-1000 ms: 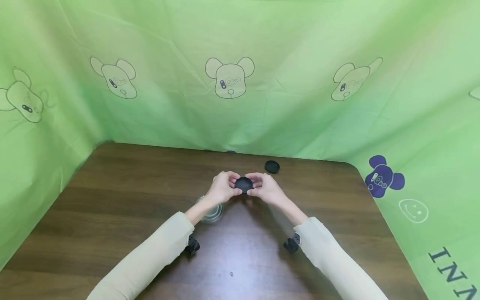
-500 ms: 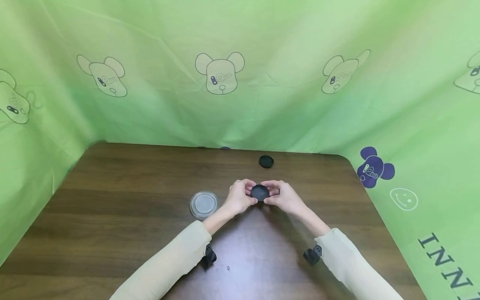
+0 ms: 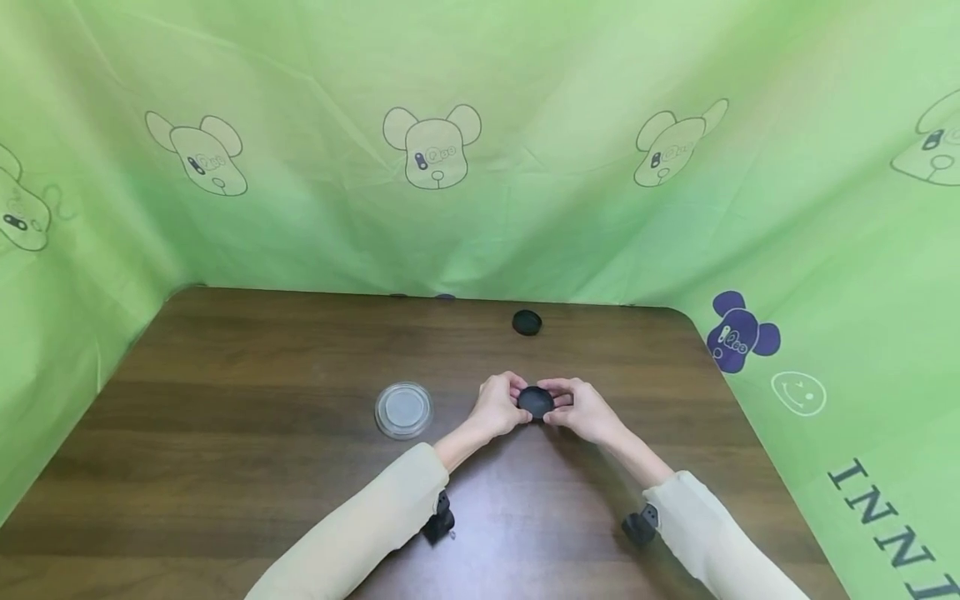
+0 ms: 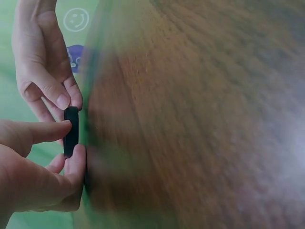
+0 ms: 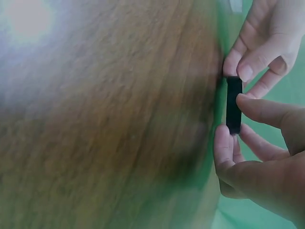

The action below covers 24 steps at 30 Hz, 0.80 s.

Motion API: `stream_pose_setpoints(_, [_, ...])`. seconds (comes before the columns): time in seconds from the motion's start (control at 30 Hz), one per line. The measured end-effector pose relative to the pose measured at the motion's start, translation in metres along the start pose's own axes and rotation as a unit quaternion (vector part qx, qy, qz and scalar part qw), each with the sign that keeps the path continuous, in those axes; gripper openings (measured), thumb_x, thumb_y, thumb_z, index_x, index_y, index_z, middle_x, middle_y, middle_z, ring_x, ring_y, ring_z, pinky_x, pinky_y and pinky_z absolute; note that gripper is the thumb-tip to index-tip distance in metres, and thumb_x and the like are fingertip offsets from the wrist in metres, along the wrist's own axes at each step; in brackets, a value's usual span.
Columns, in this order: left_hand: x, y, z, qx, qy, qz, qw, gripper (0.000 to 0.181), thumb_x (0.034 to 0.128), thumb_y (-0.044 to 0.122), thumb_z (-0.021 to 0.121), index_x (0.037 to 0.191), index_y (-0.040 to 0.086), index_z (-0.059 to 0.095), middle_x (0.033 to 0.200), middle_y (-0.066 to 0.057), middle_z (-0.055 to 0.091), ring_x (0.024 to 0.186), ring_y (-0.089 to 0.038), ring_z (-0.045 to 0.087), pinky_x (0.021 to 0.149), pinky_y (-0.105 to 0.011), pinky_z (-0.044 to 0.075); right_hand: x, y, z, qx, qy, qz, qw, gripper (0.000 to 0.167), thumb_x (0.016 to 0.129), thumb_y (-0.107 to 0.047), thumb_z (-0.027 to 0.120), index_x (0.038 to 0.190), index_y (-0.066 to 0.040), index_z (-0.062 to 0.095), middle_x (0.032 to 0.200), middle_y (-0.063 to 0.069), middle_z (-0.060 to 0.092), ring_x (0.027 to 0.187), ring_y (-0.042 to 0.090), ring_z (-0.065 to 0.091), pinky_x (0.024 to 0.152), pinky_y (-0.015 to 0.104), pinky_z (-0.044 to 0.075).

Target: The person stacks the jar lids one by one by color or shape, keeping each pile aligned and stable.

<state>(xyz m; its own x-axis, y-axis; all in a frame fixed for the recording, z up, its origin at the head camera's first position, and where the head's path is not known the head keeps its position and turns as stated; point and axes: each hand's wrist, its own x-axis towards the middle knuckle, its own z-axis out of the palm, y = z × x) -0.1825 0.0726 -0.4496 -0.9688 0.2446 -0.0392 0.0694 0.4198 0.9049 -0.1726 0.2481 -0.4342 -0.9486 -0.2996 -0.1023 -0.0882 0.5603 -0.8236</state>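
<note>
Between my two hands a shallow round black lid (image 3: 536,402) is held up, its dished inner side facing the head camera. My left hand (image 3: 501,406) pinches its left edge with thumb and fingers, and my right hand (image 3: 585,409) pinches the right edge. Seen edge-on in the left wrist view, the lid (image 4: 71,131) is a thin dark band, apart from the wood surface. A clear round dish-like piece (image 3: 404,410) lies on the table to the left. A second black lid (image 3: 527,322) lies farther back, beyond the hands.
The brown wooden table (image 3: 247,417) ends at a green printed cloth (image 3: 330,225) behind and at both sides. Dark wrist cameras (image 3: 439,521) hang below the sleeves. A tiny speck (image 3: 452,535) lies near the left one.
Both hands have moved rightward and nearer with the black lid still pinched between them. The clear round piece, earlier partly behind the left forearm, is now fully visible. The camera view has shifted slightly.
</note>
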Motion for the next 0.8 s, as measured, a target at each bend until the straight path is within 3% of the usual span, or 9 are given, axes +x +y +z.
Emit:
stream_pose_setpoints(0.23, [0.0011,0.0041,0.0059,0.018,-0.008,0.012,0.9997,0.04,0.0668,-0.007,0.082,0.103,-0.001,0.065,0.092,-0.01,0.063,0.084,-0.015,0.06,0.077,-0.023,0.049,-0.004,0.0063,-0.0029,-0.001,0.008,-0.003,1.0,0.048,0.078,0.01,0.071,0.122,0.015,0.055,0.116,0.031,0.056,0.092,0.035,0.062,0.073,0.026,0.053])
stream_pose_setpoints(0.6, [0.0033,0.003,0.0056,0.03,-0.018,0.022,0.9992,0.039,0.0647,-0.009,0.081,0.1,-0.002,0.066,0.09,-0.01,0.064,0.087,-0.02,0.059,0.078,-0.025,0.048,-0.0044,0.0086,-0.0007,-0.009,0.02,0.013,0.9997,0.045,0.078,0.01,0.071,0.12,0.013,0.057,0.105,0.025,0.064,0.09,0.031,0.064,0.072,0.025,0.053])
stream_pose_setpoints(0.8, [0.0038,0.0034,0.0046,0.022,-0.02,0.009,0.9995,0.043,0.0648,-0.007,0.082,0.104,0.0,0.066,0.091,-0.009,0.063,0.087,-0.018,0.057,0.078,-0.025,0.047,-0.0051,0.0075,-0.0008,-0.013,0.019,0.011,0.9997,0.047,0.077,0.01,0.072,0.121,0.013,0.056,0.106,0.025,0.063,0.091,0.032,0.063,0.074,0.029,0.054])
